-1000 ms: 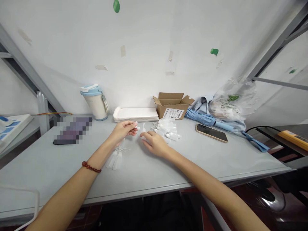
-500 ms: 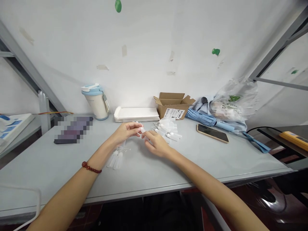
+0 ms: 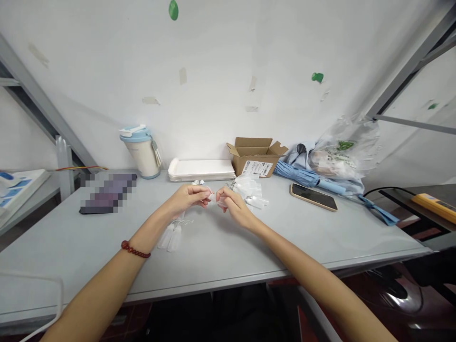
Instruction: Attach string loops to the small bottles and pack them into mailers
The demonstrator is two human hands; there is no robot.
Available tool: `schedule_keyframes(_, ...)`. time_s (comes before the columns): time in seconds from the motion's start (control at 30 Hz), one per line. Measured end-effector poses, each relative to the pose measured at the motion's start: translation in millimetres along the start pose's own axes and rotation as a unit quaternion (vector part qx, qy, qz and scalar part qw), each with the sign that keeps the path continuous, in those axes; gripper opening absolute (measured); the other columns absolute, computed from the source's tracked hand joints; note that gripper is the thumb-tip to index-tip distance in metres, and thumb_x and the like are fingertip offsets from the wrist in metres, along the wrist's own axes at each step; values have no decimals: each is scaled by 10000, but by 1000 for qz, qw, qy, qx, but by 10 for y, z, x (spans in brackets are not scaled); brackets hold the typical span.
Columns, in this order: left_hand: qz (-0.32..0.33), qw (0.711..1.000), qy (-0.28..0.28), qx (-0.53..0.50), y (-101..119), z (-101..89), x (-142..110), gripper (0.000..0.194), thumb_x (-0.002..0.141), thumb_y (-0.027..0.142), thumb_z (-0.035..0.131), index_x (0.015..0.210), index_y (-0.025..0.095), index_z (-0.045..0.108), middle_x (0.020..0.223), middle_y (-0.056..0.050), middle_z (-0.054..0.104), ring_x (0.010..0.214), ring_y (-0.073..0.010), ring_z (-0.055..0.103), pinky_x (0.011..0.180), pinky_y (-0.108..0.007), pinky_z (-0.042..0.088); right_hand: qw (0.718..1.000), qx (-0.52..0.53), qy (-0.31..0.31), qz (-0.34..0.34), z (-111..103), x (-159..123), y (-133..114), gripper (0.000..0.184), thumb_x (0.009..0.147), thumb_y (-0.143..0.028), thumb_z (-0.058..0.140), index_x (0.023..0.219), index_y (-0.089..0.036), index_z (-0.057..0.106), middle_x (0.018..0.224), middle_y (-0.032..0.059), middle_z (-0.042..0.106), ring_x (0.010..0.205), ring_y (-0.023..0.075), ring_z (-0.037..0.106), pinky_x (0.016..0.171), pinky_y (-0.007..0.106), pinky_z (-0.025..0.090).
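My left hand (image 3: 194, 195) is closed in a pinch, thumb against forefinger, at a small white end of a translucent plastic tag (image 3: 221, 203). From the other side, my right hand (image 3: 234, 205) grips the tag's body, its fingers curled and covering most of it. Below my left wrist lie a few similar tags (image 3: 174, 238) with thin white strings. Behind my right hand is a heap of clear tags (image 3: 247, 186), several of them overlapping. A small white-and-dark bit (image 3: 198, 182) rests just past my left fingers; its kind cannot be made out.
At the back stand a cream tumbler (image 3: 142, 154), a stack of white envelopes (image 3: 203, 170) and an open cardboard box (image 3: 256, 161). Rightward lie a phone (image 3: 313, 196), a folded blue umbrella (image 3: 299, 175) and a plastic bag (image 3: 349, 147). A blurred dark flat item (image 3: 110, 192) is at left.
My hands have moved slightly apart, the right one shifting to the right. More of the tag shows between them, and the small bit behind my left fingers has come into sight.
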State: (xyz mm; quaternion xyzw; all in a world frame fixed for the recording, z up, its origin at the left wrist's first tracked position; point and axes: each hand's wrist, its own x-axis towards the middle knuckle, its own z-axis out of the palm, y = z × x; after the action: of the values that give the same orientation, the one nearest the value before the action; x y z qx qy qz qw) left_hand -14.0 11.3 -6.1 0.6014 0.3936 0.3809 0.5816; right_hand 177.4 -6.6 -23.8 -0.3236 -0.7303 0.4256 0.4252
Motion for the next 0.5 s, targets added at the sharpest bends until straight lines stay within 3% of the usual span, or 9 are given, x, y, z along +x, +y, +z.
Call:
schedule_keyframes(0.17,-36,999,2,0,-27,25,5,248,707,419,712,782,184,741,687,-53,659,548,-144,582,548,-283,490,997,51,21,52,8,20,10,117,797,-224,346,843,-205,452,621,-51,439,565,109,455,558,244,394)
schedule_keyframes(0.27,-21,1000,6,2,-43,35,13,249,700,406,720,803,180,743,715,-67,680,614,-170,621,592,-294,515,994,78,30,70,13,36,42,110,782,-243,370,855,-209,444,579,-73,410,521,100,438,534,240,392)
schedule_keyframes(0.4,9,1000,17,11,-51,49,22,235,662,370,752,816,193,749,965,-97,703,745,-204,656,660,-318,531,984,146,41,90,22,62,79,113,747,-255,381,849,-222,417,535,-87,365,489,103,391,481,229,385)
schedule_keyframes(0.5,8,999,38,6,-42,71,25,219,631,338,777,797,197,752,960,-89,709,794,-215,661,697,-319,526,978,172,45,108,33,70,81,108,742,-253,381,843,-225,408,521,-86,359,483,104,371,472,223,383)
